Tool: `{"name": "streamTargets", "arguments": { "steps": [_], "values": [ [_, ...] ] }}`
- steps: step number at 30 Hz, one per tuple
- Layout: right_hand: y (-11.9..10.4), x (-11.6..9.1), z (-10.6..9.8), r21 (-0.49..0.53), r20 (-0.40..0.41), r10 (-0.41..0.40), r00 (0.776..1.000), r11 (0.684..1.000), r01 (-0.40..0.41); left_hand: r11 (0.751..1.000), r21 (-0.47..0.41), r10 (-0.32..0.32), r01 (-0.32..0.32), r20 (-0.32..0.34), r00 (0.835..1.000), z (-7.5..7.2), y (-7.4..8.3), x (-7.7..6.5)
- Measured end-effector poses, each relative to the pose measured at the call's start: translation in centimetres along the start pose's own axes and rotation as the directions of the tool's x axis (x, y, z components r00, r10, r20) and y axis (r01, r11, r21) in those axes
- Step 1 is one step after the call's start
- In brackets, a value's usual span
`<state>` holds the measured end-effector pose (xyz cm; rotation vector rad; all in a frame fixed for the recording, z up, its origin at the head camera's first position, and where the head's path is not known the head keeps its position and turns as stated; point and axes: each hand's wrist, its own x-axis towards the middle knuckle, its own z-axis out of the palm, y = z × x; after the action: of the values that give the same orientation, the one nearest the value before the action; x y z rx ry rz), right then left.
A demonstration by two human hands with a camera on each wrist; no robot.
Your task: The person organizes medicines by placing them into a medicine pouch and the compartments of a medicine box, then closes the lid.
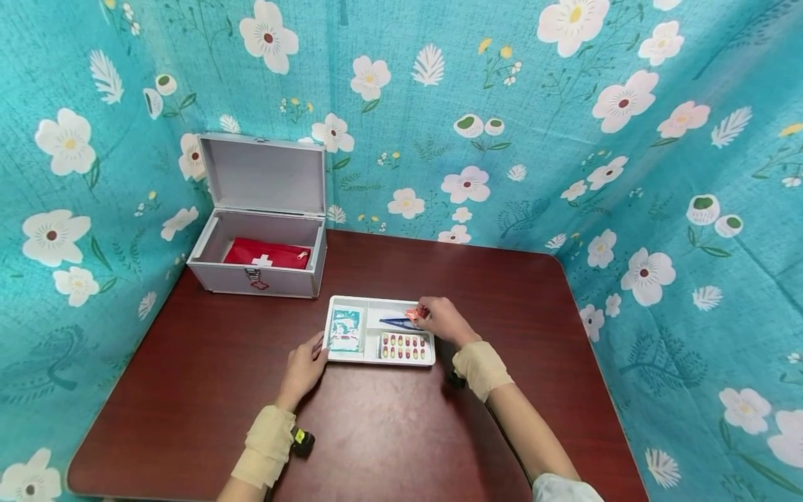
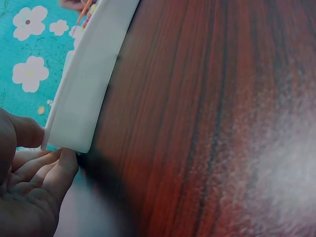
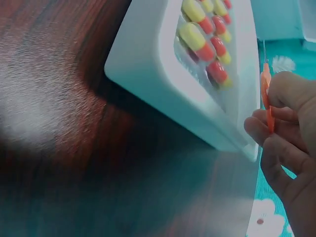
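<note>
A white divided tray [image 1: 376, 361] lies on the table. At its left end my left hand [image 1: 305, 369] holds the corner, thumb by the rim and fingers against the end wall in the left wrist view. Over the back right compartment, my right hand [image 1: 444, 319] pinches small orange-handled scissors [image 3: 267, 89] with a thin metal tip. Blue tweezers [image 1: 398, 323] lie in that compartment, partly behind the hand. The front right compartment holds a blister pack [image 1: 403, 346] of red and yellow capsules. A teal and white packet [image 1: 345, 329] fills the left one.
An open silver case [image 1: 282, 281] stands at the back left of the dark wooden table [image 1: 376, 432], its lid raised. Inside is a red pouch [image 1: 276, 254] with a white cross. A flowered teal curtain [image 1: 408, 125] hangs behind and at both sides.
</note>
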<state>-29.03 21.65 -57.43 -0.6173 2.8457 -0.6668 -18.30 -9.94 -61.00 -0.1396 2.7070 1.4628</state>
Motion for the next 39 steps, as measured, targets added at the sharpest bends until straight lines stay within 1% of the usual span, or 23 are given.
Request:
{"name": "streamTargets", "arguments": {
  "steps": [6, 11, 17, 20, 23, 26, 28, 30, 33, 37, 39],
  "values": [
    [-0.7, 1.7, 0.8, -0.103, 0.064, -0.074, 0.995, 0.991, 0.08, 1.0, -0.005, -0.014, 0.014, 0.002, 1.0, -0.1, -0.2, 0.1],
    [-0.9, 2.0, 1.0, -0.116, 0.065, -0.129, 0.99, 0.984, 0.136, 1.0, -0.022, -0.007, 0.007, 0.001, 1.0, -0.1, -0.1, 0.3],
    [-1.0, 1.8, 0.9, -0.174, 0.083, -0.145, 0.986, 0.972, 0.158, 1.0, -0.028, -0.001, 0.001, 0.001, 1.0, 0.0, -0.1, 0.4],
    [-1.2, 1.4, 0.6, -0.187, 0.055, -0.137, 0.989, 0.972, 0.145, 1.0, -0.024, -0.003, 0.003, 0.004, 1.0, -0.1, -0.1, 0.3],
    [-1.2, 0.9, 0.2, -0.156, -0.017, -0.117, 0.993, 0.981, 0.113, 1.0, -0.017, 0.002, -0.002, 0.005, 1.0, -0.1, -0.1, 0.3],
    [-0.9, 0.5, -0.3, -0.117, -0.103, -0.106, 0.989, 0.989, 0.093, 0.999, -0.045, 0.02, -0.02, -0.009, 1.0, -0.3, 0.0, 0.3],
    [-0.6, 0.1, -0.7, -0.069, -0.136, -0.07, 0.988, 0.996, 0.061, 0.998, -0.06, 0.03, -0.031, -0.018, 0.999, -0.5, 0.1, 0.3],
    [-0.1, -0.2, -1.0, -0.024, -0.146, -0.027, 0.989, 0.999, 0.024, 0.997, -0.064, 0.033, -0.034, -0.019, 0.999, -0.6, 0.1, 0.4],
    [0.7, -1.0, -1.1, 0.044, -0.152, 0.047, 0.987, 0.998, -0.041, 0.999, -0.032, 0.039, -0.039, -0.004, 0.999, -0.7, 0.1, 0.4],
    [1.7, -2.6, -0.9, 0.149, -0.147, 0.141, 0.979, 0.982, -0.119, 0.999, -0.002, 0.046, -0.046, 0.015, 0.999, -1.3, 0.1, 0.6],
    [2.1, -3.5, -0.7, 0.2, -0.131, 0.185, 0.974, 0.967, -0.156, 0.999, 0.006, 0.046, -0.046, 0.017, 0.999, -2.0, -0.1, 0.8]
  ]
}}
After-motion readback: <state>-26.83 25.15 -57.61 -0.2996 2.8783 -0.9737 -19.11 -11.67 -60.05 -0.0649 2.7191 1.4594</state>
